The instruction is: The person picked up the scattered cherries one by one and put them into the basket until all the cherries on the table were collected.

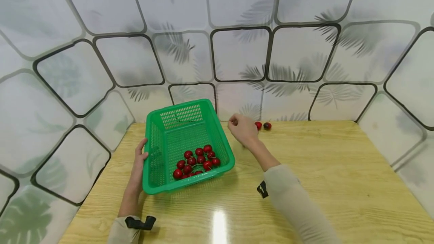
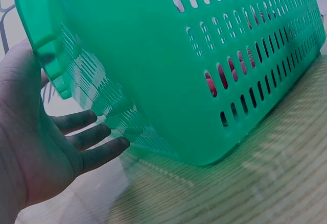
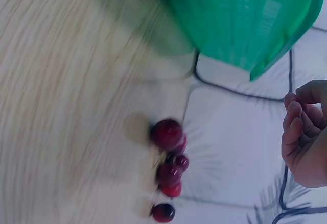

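In the head view a green plastic basket [image 1: 222, 144] stands on the wooden table with several dark red cherries [image 1: 191, 161] gathered at its near end. My left hand [image 1: 138, 163] holds its left side; in the left wrist view three fingers [image 2: 104, 153] reach under the rim, and the thumb is partly hidden behind it. Right of the basket, my right hand [image 1: 244, 128] is raised off the table. Its thumb and index fingertips meet and the other fingers curl in the right wrist view; no cherry plainly shows between them. Below it, loose cherries [image 3: 168, 174] lie near the wall.
A wall covering [image 1: 242, 54] with dark outlines and leaf prints rises behind the table [image 1: 322, 168] and along its sides. Two loose cherries [image 1: 267, 125] show past the right hand at the table's back edge. Dark straps [image 1: 140, 223] sit at the wrists.
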`<state>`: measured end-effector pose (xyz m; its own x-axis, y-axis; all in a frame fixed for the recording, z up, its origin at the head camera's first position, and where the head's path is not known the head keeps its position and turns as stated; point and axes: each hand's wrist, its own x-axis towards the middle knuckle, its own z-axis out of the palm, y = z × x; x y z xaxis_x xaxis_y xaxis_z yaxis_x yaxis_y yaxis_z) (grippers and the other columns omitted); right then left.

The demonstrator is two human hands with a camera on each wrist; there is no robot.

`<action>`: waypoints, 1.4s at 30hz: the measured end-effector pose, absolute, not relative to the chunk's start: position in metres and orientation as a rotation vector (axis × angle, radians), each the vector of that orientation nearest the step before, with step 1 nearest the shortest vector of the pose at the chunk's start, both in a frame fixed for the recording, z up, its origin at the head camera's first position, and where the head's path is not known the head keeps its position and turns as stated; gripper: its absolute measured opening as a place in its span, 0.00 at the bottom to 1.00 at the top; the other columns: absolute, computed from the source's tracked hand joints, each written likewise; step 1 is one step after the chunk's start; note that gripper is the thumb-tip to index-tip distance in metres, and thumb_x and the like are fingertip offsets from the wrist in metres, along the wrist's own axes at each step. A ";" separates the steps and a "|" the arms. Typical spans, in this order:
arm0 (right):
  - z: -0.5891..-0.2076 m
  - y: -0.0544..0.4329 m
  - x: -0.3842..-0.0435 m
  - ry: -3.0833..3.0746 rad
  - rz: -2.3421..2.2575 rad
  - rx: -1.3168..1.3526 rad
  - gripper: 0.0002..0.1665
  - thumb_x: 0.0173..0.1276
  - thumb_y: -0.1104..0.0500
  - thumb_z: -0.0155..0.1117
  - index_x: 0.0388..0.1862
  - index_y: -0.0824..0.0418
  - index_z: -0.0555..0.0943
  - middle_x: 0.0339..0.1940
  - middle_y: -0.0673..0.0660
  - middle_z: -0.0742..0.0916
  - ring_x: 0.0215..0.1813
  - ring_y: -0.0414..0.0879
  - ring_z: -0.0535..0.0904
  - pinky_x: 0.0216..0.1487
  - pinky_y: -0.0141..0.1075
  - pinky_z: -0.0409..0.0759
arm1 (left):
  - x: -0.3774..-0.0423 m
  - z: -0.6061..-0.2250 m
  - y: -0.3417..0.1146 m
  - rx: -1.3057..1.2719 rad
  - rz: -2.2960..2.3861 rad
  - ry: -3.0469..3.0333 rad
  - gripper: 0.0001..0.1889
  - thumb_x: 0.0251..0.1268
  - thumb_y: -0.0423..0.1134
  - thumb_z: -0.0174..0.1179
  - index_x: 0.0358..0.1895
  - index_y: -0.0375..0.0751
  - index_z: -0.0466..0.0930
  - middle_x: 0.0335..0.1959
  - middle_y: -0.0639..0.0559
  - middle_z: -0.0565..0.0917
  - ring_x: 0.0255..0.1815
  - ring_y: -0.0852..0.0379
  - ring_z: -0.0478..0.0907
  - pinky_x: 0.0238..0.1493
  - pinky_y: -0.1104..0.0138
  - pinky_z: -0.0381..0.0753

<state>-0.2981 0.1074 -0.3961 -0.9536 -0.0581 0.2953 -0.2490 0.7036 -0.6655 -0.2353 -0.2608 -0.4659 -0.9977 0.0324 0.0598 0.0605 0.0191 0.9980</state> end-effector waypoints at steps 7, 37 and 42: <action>-0.416 0.159 -0.308 -2.786 0.950 0.104 0.13 0.70 0.58 0.55 0.42 0.61 0.84 0.39 0.59 0.88 0.35 0.52 0.83 0.31 0.42 0.78 | -0.236 -0.468 -0.260 -0.098 -2.182 -2.220 0.29 0.81 0.44 0.31 0.81 0.56 0.37 0.78 0.49 0.40 0.61 0.56 0.60 0.51 0.73 0.71; -0.465 0.188 -0.323 -3.124 0.627 0.302 0.17 0.69 0.65 0.59 0.54 0.64 0.85 0.54 0.64 0.86 0.52 0.62 0.82 0.38 0.49 0.81 | -0.238 -0.466 -0.260 -0.060 -2.167 -2.241 0.30 0.81 0.45 0.31 0.81 0.56 0.37 0.80 0.50 0.38 0.67 0.50 0.55 0.52 0.72 0.68; -0.469 0.187 -0.323 -3.115 0.596 0.345 0.14 0.68 0.65 0.59 0.48 0.65 0.87 0.50 0.64 0.87 0.52 0.61 0.82 0.45 0.53 0.81 | -0.237 -0.466 -0.261 -0.055 -2.168 -2.233 0.30 0.81 0.45 0.31 0.81 0.55 0.37 0.80 0.50 0.39 0.67 0.51 0.55 0.52 0.72 0.68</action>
<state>-0.3227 0.1874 -0.4688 -0.9755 -0.2201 -0.0073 -0.2018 0.9069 -0.3700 -0.2374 -0.2606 -0.4665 -0.9990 0.0055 0.0451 0.0452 0.0294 0.9985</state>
